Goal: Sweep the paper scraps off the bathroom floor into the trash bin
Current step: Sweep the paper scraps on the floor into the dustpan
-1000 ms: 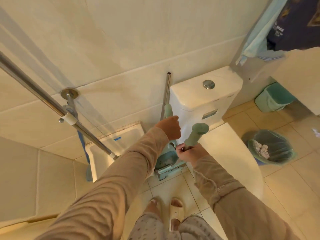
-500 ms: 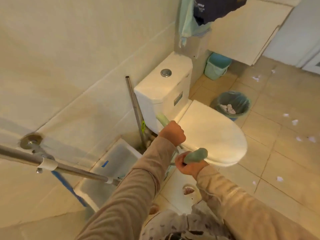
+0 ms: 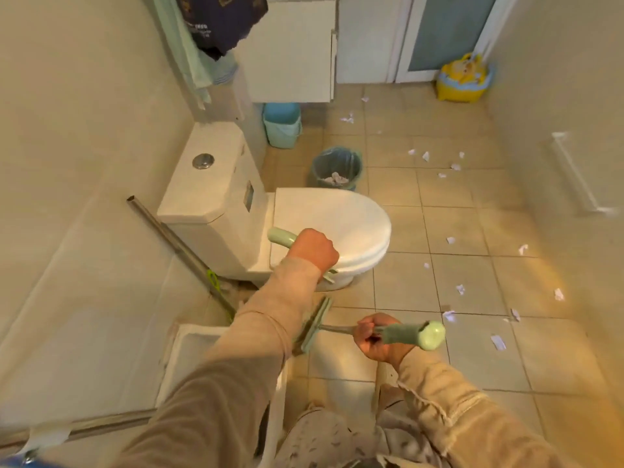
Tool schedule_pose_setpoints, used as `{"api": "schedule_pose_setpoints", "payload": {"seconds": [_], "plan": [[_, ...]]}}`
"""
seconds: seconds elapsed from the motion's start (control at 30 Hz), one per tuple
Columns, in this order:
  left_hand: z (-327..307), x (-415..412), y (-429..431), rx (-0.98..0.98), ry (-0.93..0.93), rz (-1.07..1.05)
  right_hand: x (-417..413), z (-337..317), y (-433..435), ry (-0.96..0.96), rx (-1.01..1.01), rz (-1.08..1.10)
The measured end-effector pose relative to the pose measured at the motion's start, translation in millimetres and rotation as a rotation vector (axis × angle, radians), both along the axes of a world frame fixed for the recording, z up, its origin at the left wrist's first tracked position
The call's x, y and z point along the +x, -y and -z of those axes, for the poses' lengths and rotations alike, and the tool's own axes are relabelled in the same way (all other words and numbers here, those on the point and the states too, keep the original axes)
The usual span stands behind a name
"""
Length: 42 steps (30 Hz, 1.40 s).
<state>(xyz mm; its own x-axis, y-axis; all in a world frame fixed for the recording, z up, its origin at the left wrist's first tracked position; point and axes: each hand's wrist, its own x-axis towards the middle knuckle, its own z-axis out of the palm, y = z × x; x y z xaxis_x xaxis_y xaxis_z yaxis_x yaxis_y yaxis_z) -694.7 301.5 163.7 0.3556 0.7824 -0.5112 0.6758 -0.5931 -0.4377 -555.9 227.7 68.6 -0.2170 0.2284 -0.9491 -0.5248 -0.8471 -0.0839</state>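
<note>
My left hand is closed around a pale green handle in front of the toilet. My right hand grips a second green handle on a thin metal shaft that leads to a green head low over the floor. I cannot tell which handle is the broom's and which the dustpan's. Several white paper scraps lie scattered over the tan floor tiles to the right and far side. The grey trash bin with a liner and crumpled paper stands beyond the toilet.
The white toilet with its lid down is straight ahead. A metal pole leans on the left wall. A teal bucket sits under a white cabinet. A yellow potty stands by the door. My legs are at the bottom.
The view has swung right, from the wall and corner toward the open floor. Both hands carried the green handles out from beside the toilet, the right one lower and further right.
</note>
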Motion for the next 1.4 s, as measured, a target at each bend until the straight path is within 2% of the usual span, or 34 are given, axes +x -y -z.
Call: {"api": "schedule_pose_setpoints", "payload": {"seconds": [0.13, 0.23, 0.3, 0.37, 0.43, 0.7, 0.8, 1.13, 1.27, 1.4], "plan": [[4, 59, -4, -0.021, 0.065, 0.109, 38, -1, 7, 0.105, 0.087, 0.061], [4, 81, -11, 0.017, 0.118, 0.079, 72, -3, 9, 0.162, 0.124, -0.011], [6, 90, -16, 0.023, 0.146, 0.011, 95, -5, 4, 0.143, 0.057, 0.07], [11, 99, -19, 0.008, 0.196, -0.056, 112, -13, 5, 0.216, 0.145, -0.034], [20, 114, -19, -0.019, 0.233, -0.093, 130, -17, 6, 0.36, 0.261, -0.234], [52, 190, -12, -0.092, 0.337, -0.185, 194, -1, -2, 0.552, 0.159, -0.424], [53, 219, -16, -0.065, 0.331, -0.144, 214, 5, 1, 0.574, 0.143, -0.46], [55, 225, -43, -0.032, 0.314, -0.057, 240, 18, 30, 0.435, -0.014, -0.248], [58, 220, -51, -0.057, 0.339, -0.029, 217, 12, 29, 0.427, -0.035, -0.296], [62, 219, -55, -0.094, 0.374, 0.02, 205, 2, 17, 0.519, -0.06, -0.4]]}}
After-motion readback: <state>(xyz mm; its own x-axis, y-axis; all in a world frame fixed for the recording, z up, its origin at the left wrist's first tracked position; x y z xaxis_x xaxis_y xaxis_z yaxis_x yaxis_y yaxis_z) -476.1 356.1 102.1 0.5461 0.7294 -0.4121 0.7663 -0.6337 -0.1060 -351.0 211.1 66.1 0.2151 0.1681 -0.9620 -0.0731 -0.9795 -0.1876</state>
